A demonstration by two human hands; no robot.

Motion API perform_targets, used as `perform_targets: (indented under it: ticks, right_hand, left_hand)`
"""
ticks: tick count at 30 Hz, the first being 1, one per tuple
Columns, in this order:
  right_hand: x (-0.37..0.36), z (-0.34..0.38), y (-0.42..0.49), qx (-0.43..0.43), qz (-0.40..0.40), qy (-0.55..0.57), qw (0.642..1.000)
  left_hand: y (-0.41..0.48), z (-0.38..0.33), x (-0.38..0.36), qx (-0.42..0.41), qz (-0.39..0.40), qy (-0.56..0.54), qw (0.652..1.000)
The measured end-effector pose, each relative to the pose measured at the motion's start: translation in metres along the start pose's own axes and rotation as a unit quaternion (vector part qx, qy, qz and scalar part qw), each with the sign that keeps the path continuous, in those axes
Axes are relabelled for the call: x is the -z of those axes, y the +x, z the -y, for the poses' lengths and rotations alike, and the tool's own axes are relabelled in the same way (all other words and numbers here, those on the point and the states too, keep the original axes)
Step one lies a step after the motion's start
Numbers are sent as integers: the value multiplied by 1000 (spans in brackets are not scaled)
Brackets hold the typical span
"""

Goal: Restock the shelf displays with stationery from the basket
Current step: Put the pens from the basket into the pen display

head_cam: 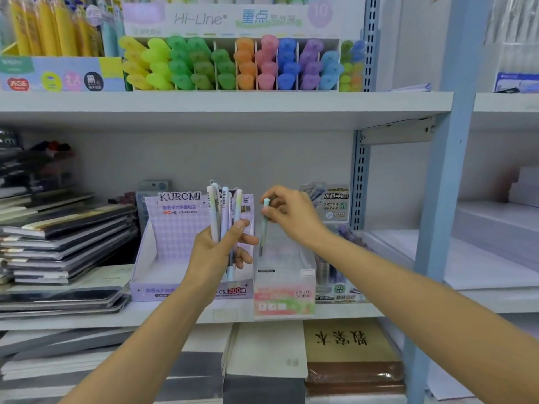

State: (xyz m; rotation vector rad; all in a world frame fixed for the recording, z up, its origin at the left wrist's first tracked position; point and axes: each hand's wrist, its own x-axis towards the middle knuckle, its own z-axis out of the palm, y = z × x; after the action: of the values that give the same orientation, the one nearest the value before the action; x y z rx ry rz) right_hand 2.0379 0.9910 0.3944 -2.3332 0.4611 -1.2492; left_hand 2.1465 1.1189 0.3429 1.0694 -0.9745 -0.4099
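Observation:
My left hand [217, 252] grips a bunch of pastel pens [224, 211] upright in front of the purple KUROMI display box [175, 228]. My right hand [291, 215] pinches a single mint-green pen [264, 225] by its top, tip pointing down into the clear FRUIT SODA display box [287, 298] on the middle shelf [227, 314]. The pen's tip sits just inside the box's open top. The basket is not in view.
Stacked dark notebooks [64, 246] fill the shelf's left side. A refill display [335, 205] stands right of the clear box. Above, a Hi-Line highlighter rack [242, 65] sits on the upper shelf. A blue upright post [437, 228] stands at the right. Paper pads [350, 345] lie below.

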Motion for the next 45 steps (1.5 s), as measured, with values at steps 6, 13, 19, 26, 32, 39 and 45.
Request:
perform_targets:
  ticks: [6, 13, 19, 26, 32, 39, 45]
  right_hand:
    - [10, -3, 6, -3, 26, 14, 1000]
    - [4, -6, 6, -2, 32, -11, 999]
    - [-3, -6, 7, 19, 18, -112, 993]
    - [7, -9, 3, -5, 30, -152, 988]
    - [23, 24, -10, -51, 72, 238, 967]
    - [38, 42, -14, -69, 5, 328, 942]
    - [54, 40, -28, -92, -3, 339, 936]
  left_hand:
    - [3, 3, 3, -1, 20, -8, 1000]
    - [4, 7, 4, -1, 22, -6, 1000]
    - [3, 7, 4, 2, 22, -2, 1000]
    - [-2, -2, 4, 9, 34, -5, 999]
    - [-10, -15, 1, 0, 62, 17, 998]
    - [-19, -27, 4, 8, 54, 31, 998]
    - [-23, -37, 10, 18, -15, 6, 1000]
